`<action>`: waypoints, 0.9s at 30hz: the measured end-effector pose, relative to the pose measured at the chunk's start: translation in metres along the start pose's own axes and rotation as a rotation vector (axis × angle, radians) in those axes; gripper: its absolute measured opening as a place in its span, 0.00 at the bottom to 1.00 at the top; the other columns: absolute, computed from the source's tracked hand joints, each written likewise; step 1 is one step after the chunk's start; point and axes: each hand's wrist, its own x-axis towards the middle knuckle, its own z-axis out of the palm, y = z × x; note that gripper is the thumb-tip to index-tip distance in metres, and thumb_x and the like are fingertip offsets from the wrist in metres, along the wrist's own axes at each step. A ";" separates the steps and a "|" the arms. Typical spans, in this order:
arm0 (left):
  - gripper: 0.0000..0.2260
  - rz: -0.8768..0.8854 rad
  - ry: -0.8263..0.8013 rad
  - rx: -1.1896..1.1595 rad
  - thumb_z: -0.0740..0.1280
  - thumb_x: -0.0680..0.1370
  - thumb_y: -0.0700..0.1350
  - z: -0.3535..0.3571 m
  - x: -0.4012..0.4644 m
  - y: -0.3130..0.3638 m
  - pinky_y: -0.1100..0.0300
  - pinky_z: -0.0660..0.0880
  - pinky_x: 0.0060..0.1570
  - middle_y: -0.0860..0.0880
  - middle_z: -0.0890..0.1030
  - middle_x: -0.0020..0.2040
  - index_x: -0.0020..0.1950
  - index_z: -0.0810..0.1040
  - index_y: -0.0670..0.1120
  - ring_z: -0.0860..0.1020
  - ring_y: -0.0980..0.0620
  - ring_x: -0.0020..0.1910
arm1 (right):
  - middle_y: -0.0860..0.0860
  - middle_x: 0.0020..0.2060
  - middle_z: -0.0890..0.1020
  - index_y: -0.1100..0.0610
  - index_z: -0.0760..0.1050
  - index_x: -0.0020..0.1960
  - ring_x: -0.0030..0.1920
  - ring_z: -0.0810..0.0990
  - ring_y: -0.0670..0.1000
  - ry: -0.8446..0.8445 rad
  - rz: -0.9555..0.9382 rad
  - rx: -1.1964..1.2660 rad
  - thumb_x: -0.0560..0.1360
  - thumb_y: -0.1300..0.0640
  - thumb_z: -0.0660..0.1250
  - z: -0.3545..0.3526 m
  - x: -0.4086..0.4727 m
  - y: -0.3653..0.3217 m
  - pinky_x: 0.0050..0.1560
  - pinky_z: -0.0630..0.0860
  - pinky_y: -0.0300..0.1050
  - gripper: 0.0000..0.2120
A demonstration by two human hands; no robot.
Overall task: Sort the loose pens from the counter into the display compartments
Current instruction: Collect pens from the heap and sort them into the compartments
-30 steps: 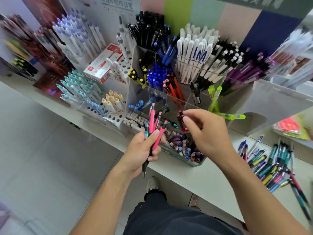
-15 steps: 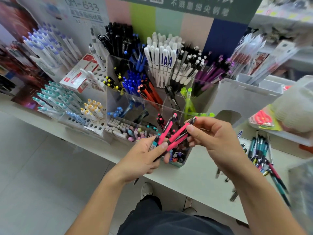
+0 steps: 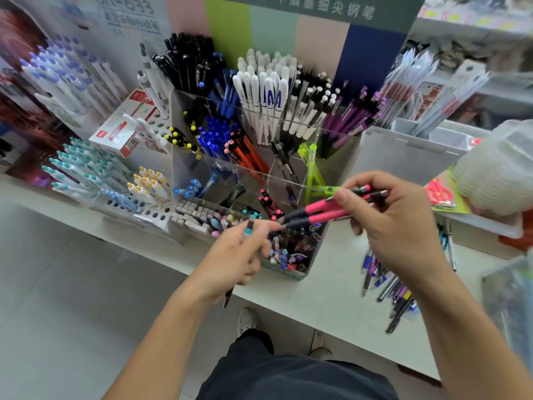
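Note:
My right hand point(image 3: 395, 223) grips two pink-and-black pens point(image 3: 320, 212) by their upper ends, held nearly level above the front of the clear display stand point(image 3: 340, 180). My left hand point(image 3: 233, 255) holds a teal-and-black pen point(image 3: 248, 230) upright in its fist, tip poking out below, and its fingertips touch the pink pens' dark tips. A compartment just behind holds a few matching pink pens point(image 3: 268, 202). Loose pens point(image 3: 389, 287) lie in a pile on the white counter point(image 3: 331, 298), right of the stand and partly hidden by my right forearm.
The stand's compartments hold black, blue, orange, white, purple and green pens. A peg rack point(image 3: 95, 168) of teal and yellow pens and a red-white box point(image 3: 124, 125) stand at the left. White bins point(image 3: 418, 145) and a plastic bag point(image 3: 496, 168) sit at the right.
The pink pens have left my left hand and now sit in my right hand, drawn rightward and tilted toward level. My left hand keeps only the teal pen.

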 end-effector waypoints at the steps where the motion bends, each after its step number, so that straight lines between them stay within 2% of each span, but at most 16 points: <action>1: 0.17 -0.034 0.046 -0.105 0.58 0.84 0.56 -0.004 0.003 -0.002 0.66 0.54 0.22 0.50 0.73 0.36 0.59 0.78 0.46 0.58 0.56 0.24 | 0.46 0.29 0.81 0.58 0.81 0.44 0.27 0.77 0.42 0.035 -0.068 -0.070 0.75 0.59 0.74 0.000 0.006 -0.003 0.31 0.71 0.31 0.03; 3: 0.25 -0.095 0.040 -0.364 0.53 0.84 0.61 -0.009 0.005 -0.005 0.68 0.52 0.20 0.48 0.71 0.35 0.54 0.76 0.41 0.58 0.57 0.23 | 0.41 0.33 0.80 0.59 0.82 0.45 0.34 0.80 0.39 0.046 -0.180 -0.227 0.75 0.60 0.74 0.013 0.018 -0.004 0.36 0.71 0.29 0.03; 6: 0.22 -0.100 0.011 -0.592 0.47 0.83 0.58 -0.012 0.006 -0.007 0.67 0.53 0.19 0.45 0.70 0.35 0.48 0.70 0.42 0.58 0.55 0.25 | 0.48 0.40 0.80 0.57 0.81 0.45 0.39 0.76 0.44 0.007 -0.303 -0.455 0.75 0.56 0.75 0.041 0.035 0.013 0.43 0.73 0.38 0.05; 8: 0.19 -0.086 0.030 -0.618 0.46 0.83 0.53 -0.014 0.007 -0.011 0.67 0.55 0.18 0.45 0.71 0.35 0.48 0.70 0.41 0.59 0.55 0.25 | 0.49 0.40 0.79 0.58 0.81 0.45 0.41 0.74 0.46 -0.021 -0.340 -0.528 0.75 0.55 0.75 0.049 0.041 0.022 0.44 0.72 0.40 0.06; 11: 0.20 -0.062 0.067 -0.667 0.47 0.83 0.50 -0.018 0.011 -0.017 0.66 0.56 0.18 0.45 0.72 0.36 0.55 0.74 0.38 0.60 0.55 0.25 | 0.50 0.40 0.80 0.58 0.82 0.45 0.41 0.76 0.47 0.048 -0.393 -0.493 0.74 0.56 0.76 0.043 0.045 0.018 0.45 0.72 0.39 0.06; 14: 0.14 -0.026 0.164 -0.670 0.56 0.83 0.45 -0.022 0.017 -0.019 0.67 0.56 0.18 0.48 0.73 0.37 0.57 0.78 0.39 0.60 0.57 0.24 | 0.51 0.41 0.82 0.60 0.82 0.44 0.42 0.78 0.49 0.044 -0.463 -0.530 0.73 0.57 0.77 0.037 0.045 0.017 0.46 0.75 0.40 0.06; 17: 0.14 -0.008 0.219 -0.641 0.55 0.83 0.44 -0.024 0.020 -0.024 0.66 0.57 0.19 0.48 0.73 0.37 0.56 0.78 0.38 0.61 0.56 0.25 | 0.54 0.42 0.82 0.62 0.81 0.45 0.44 0.79 0.55 -0.060 -0.622 -0.632 0.74 0.60 0.76 0.042 0.042 0.024 0.46 0.77 0.50 0.06; 19: 0.15 -0.009 0.227 -0.667 0.53 0.83 0.43 -0.026 0.020 -0.028 0.65 0.60 0.21 0.47 0.72 0.38 0.54 0.77 0.38 0.63 0.56 0.26 | 0.55 0.43 0.81 0.63 0.80 0.46 0.44 0.78 0.57 -0.194 -0.786 -0.730 0.77 0.62 0.73 0.045 0.041 0.033 0.45 0.76 0.52 0.05; 21: 0.12 0.009 0.240 -0.660 0.54 0.84 0.41 -0.027 0.019 -0.030 0.64 0.64 0.24 0.46 0.71 0.39 0.51 0.76 0.40 0.66 0.55 0.28 | 0.56 0.43 0.80 0.64 0.79 0.46 0.43 0.76 0.57 -0.330 -0.854 -0.814 0.80 0.61 0.69 0.045 0.044 0.043 0.43 0.75 0.52 0.06; 24: 0.12 0.085 0.294 -0.424 0.57 0.86 0.41 -0.030 0.022 -0.032 0.62 0.73 0.38 0.47 0.73 0.43 0.55 0.80 0.43 0.72 0.53 0.39 | 0.53 0.42 0.81 0.61 0.80 0.45 0.42 0.76 0.56 -0.446 -0.718 -0.860 0.75 0.59 0.74 0.047 0.047 0.055 0.41 0.78 0.52 0.06; 26: 0.12 0.161 0.353 -0.195 0.60 0.85 0.43 -0.032 0.025 -0.034 0.58 0.74 0.52 0.47 0.76 0.46 0.58 0.84 0.52 0.74 0.54 0.45 | 0.52 0.41 0.81 0.59 0.82 0.44 0.42 0.78 0.56 -0.462 -0.541 -0.812 0.72 0.56 0.78 0.053 0.050 0.055 0.42 0.79 0.50 0.08; 27: 0.12 0.211 0.391 -0.116 0.62 0.84 0.43 -0.034 0.027 -0.034 0.57 0.73 0.55 0.45 0.77 0.49 0.58 0.84 0.55 0.75 0.56 0.47 | 0.52 0.40 0.81 0.59 0.82 0.44 0.42 0.79 0.55 -0.444 -0.448 -0.792 0.72 0.54 0.78 0.057 0.052 0.052 0.44 0.78 0.50 0.09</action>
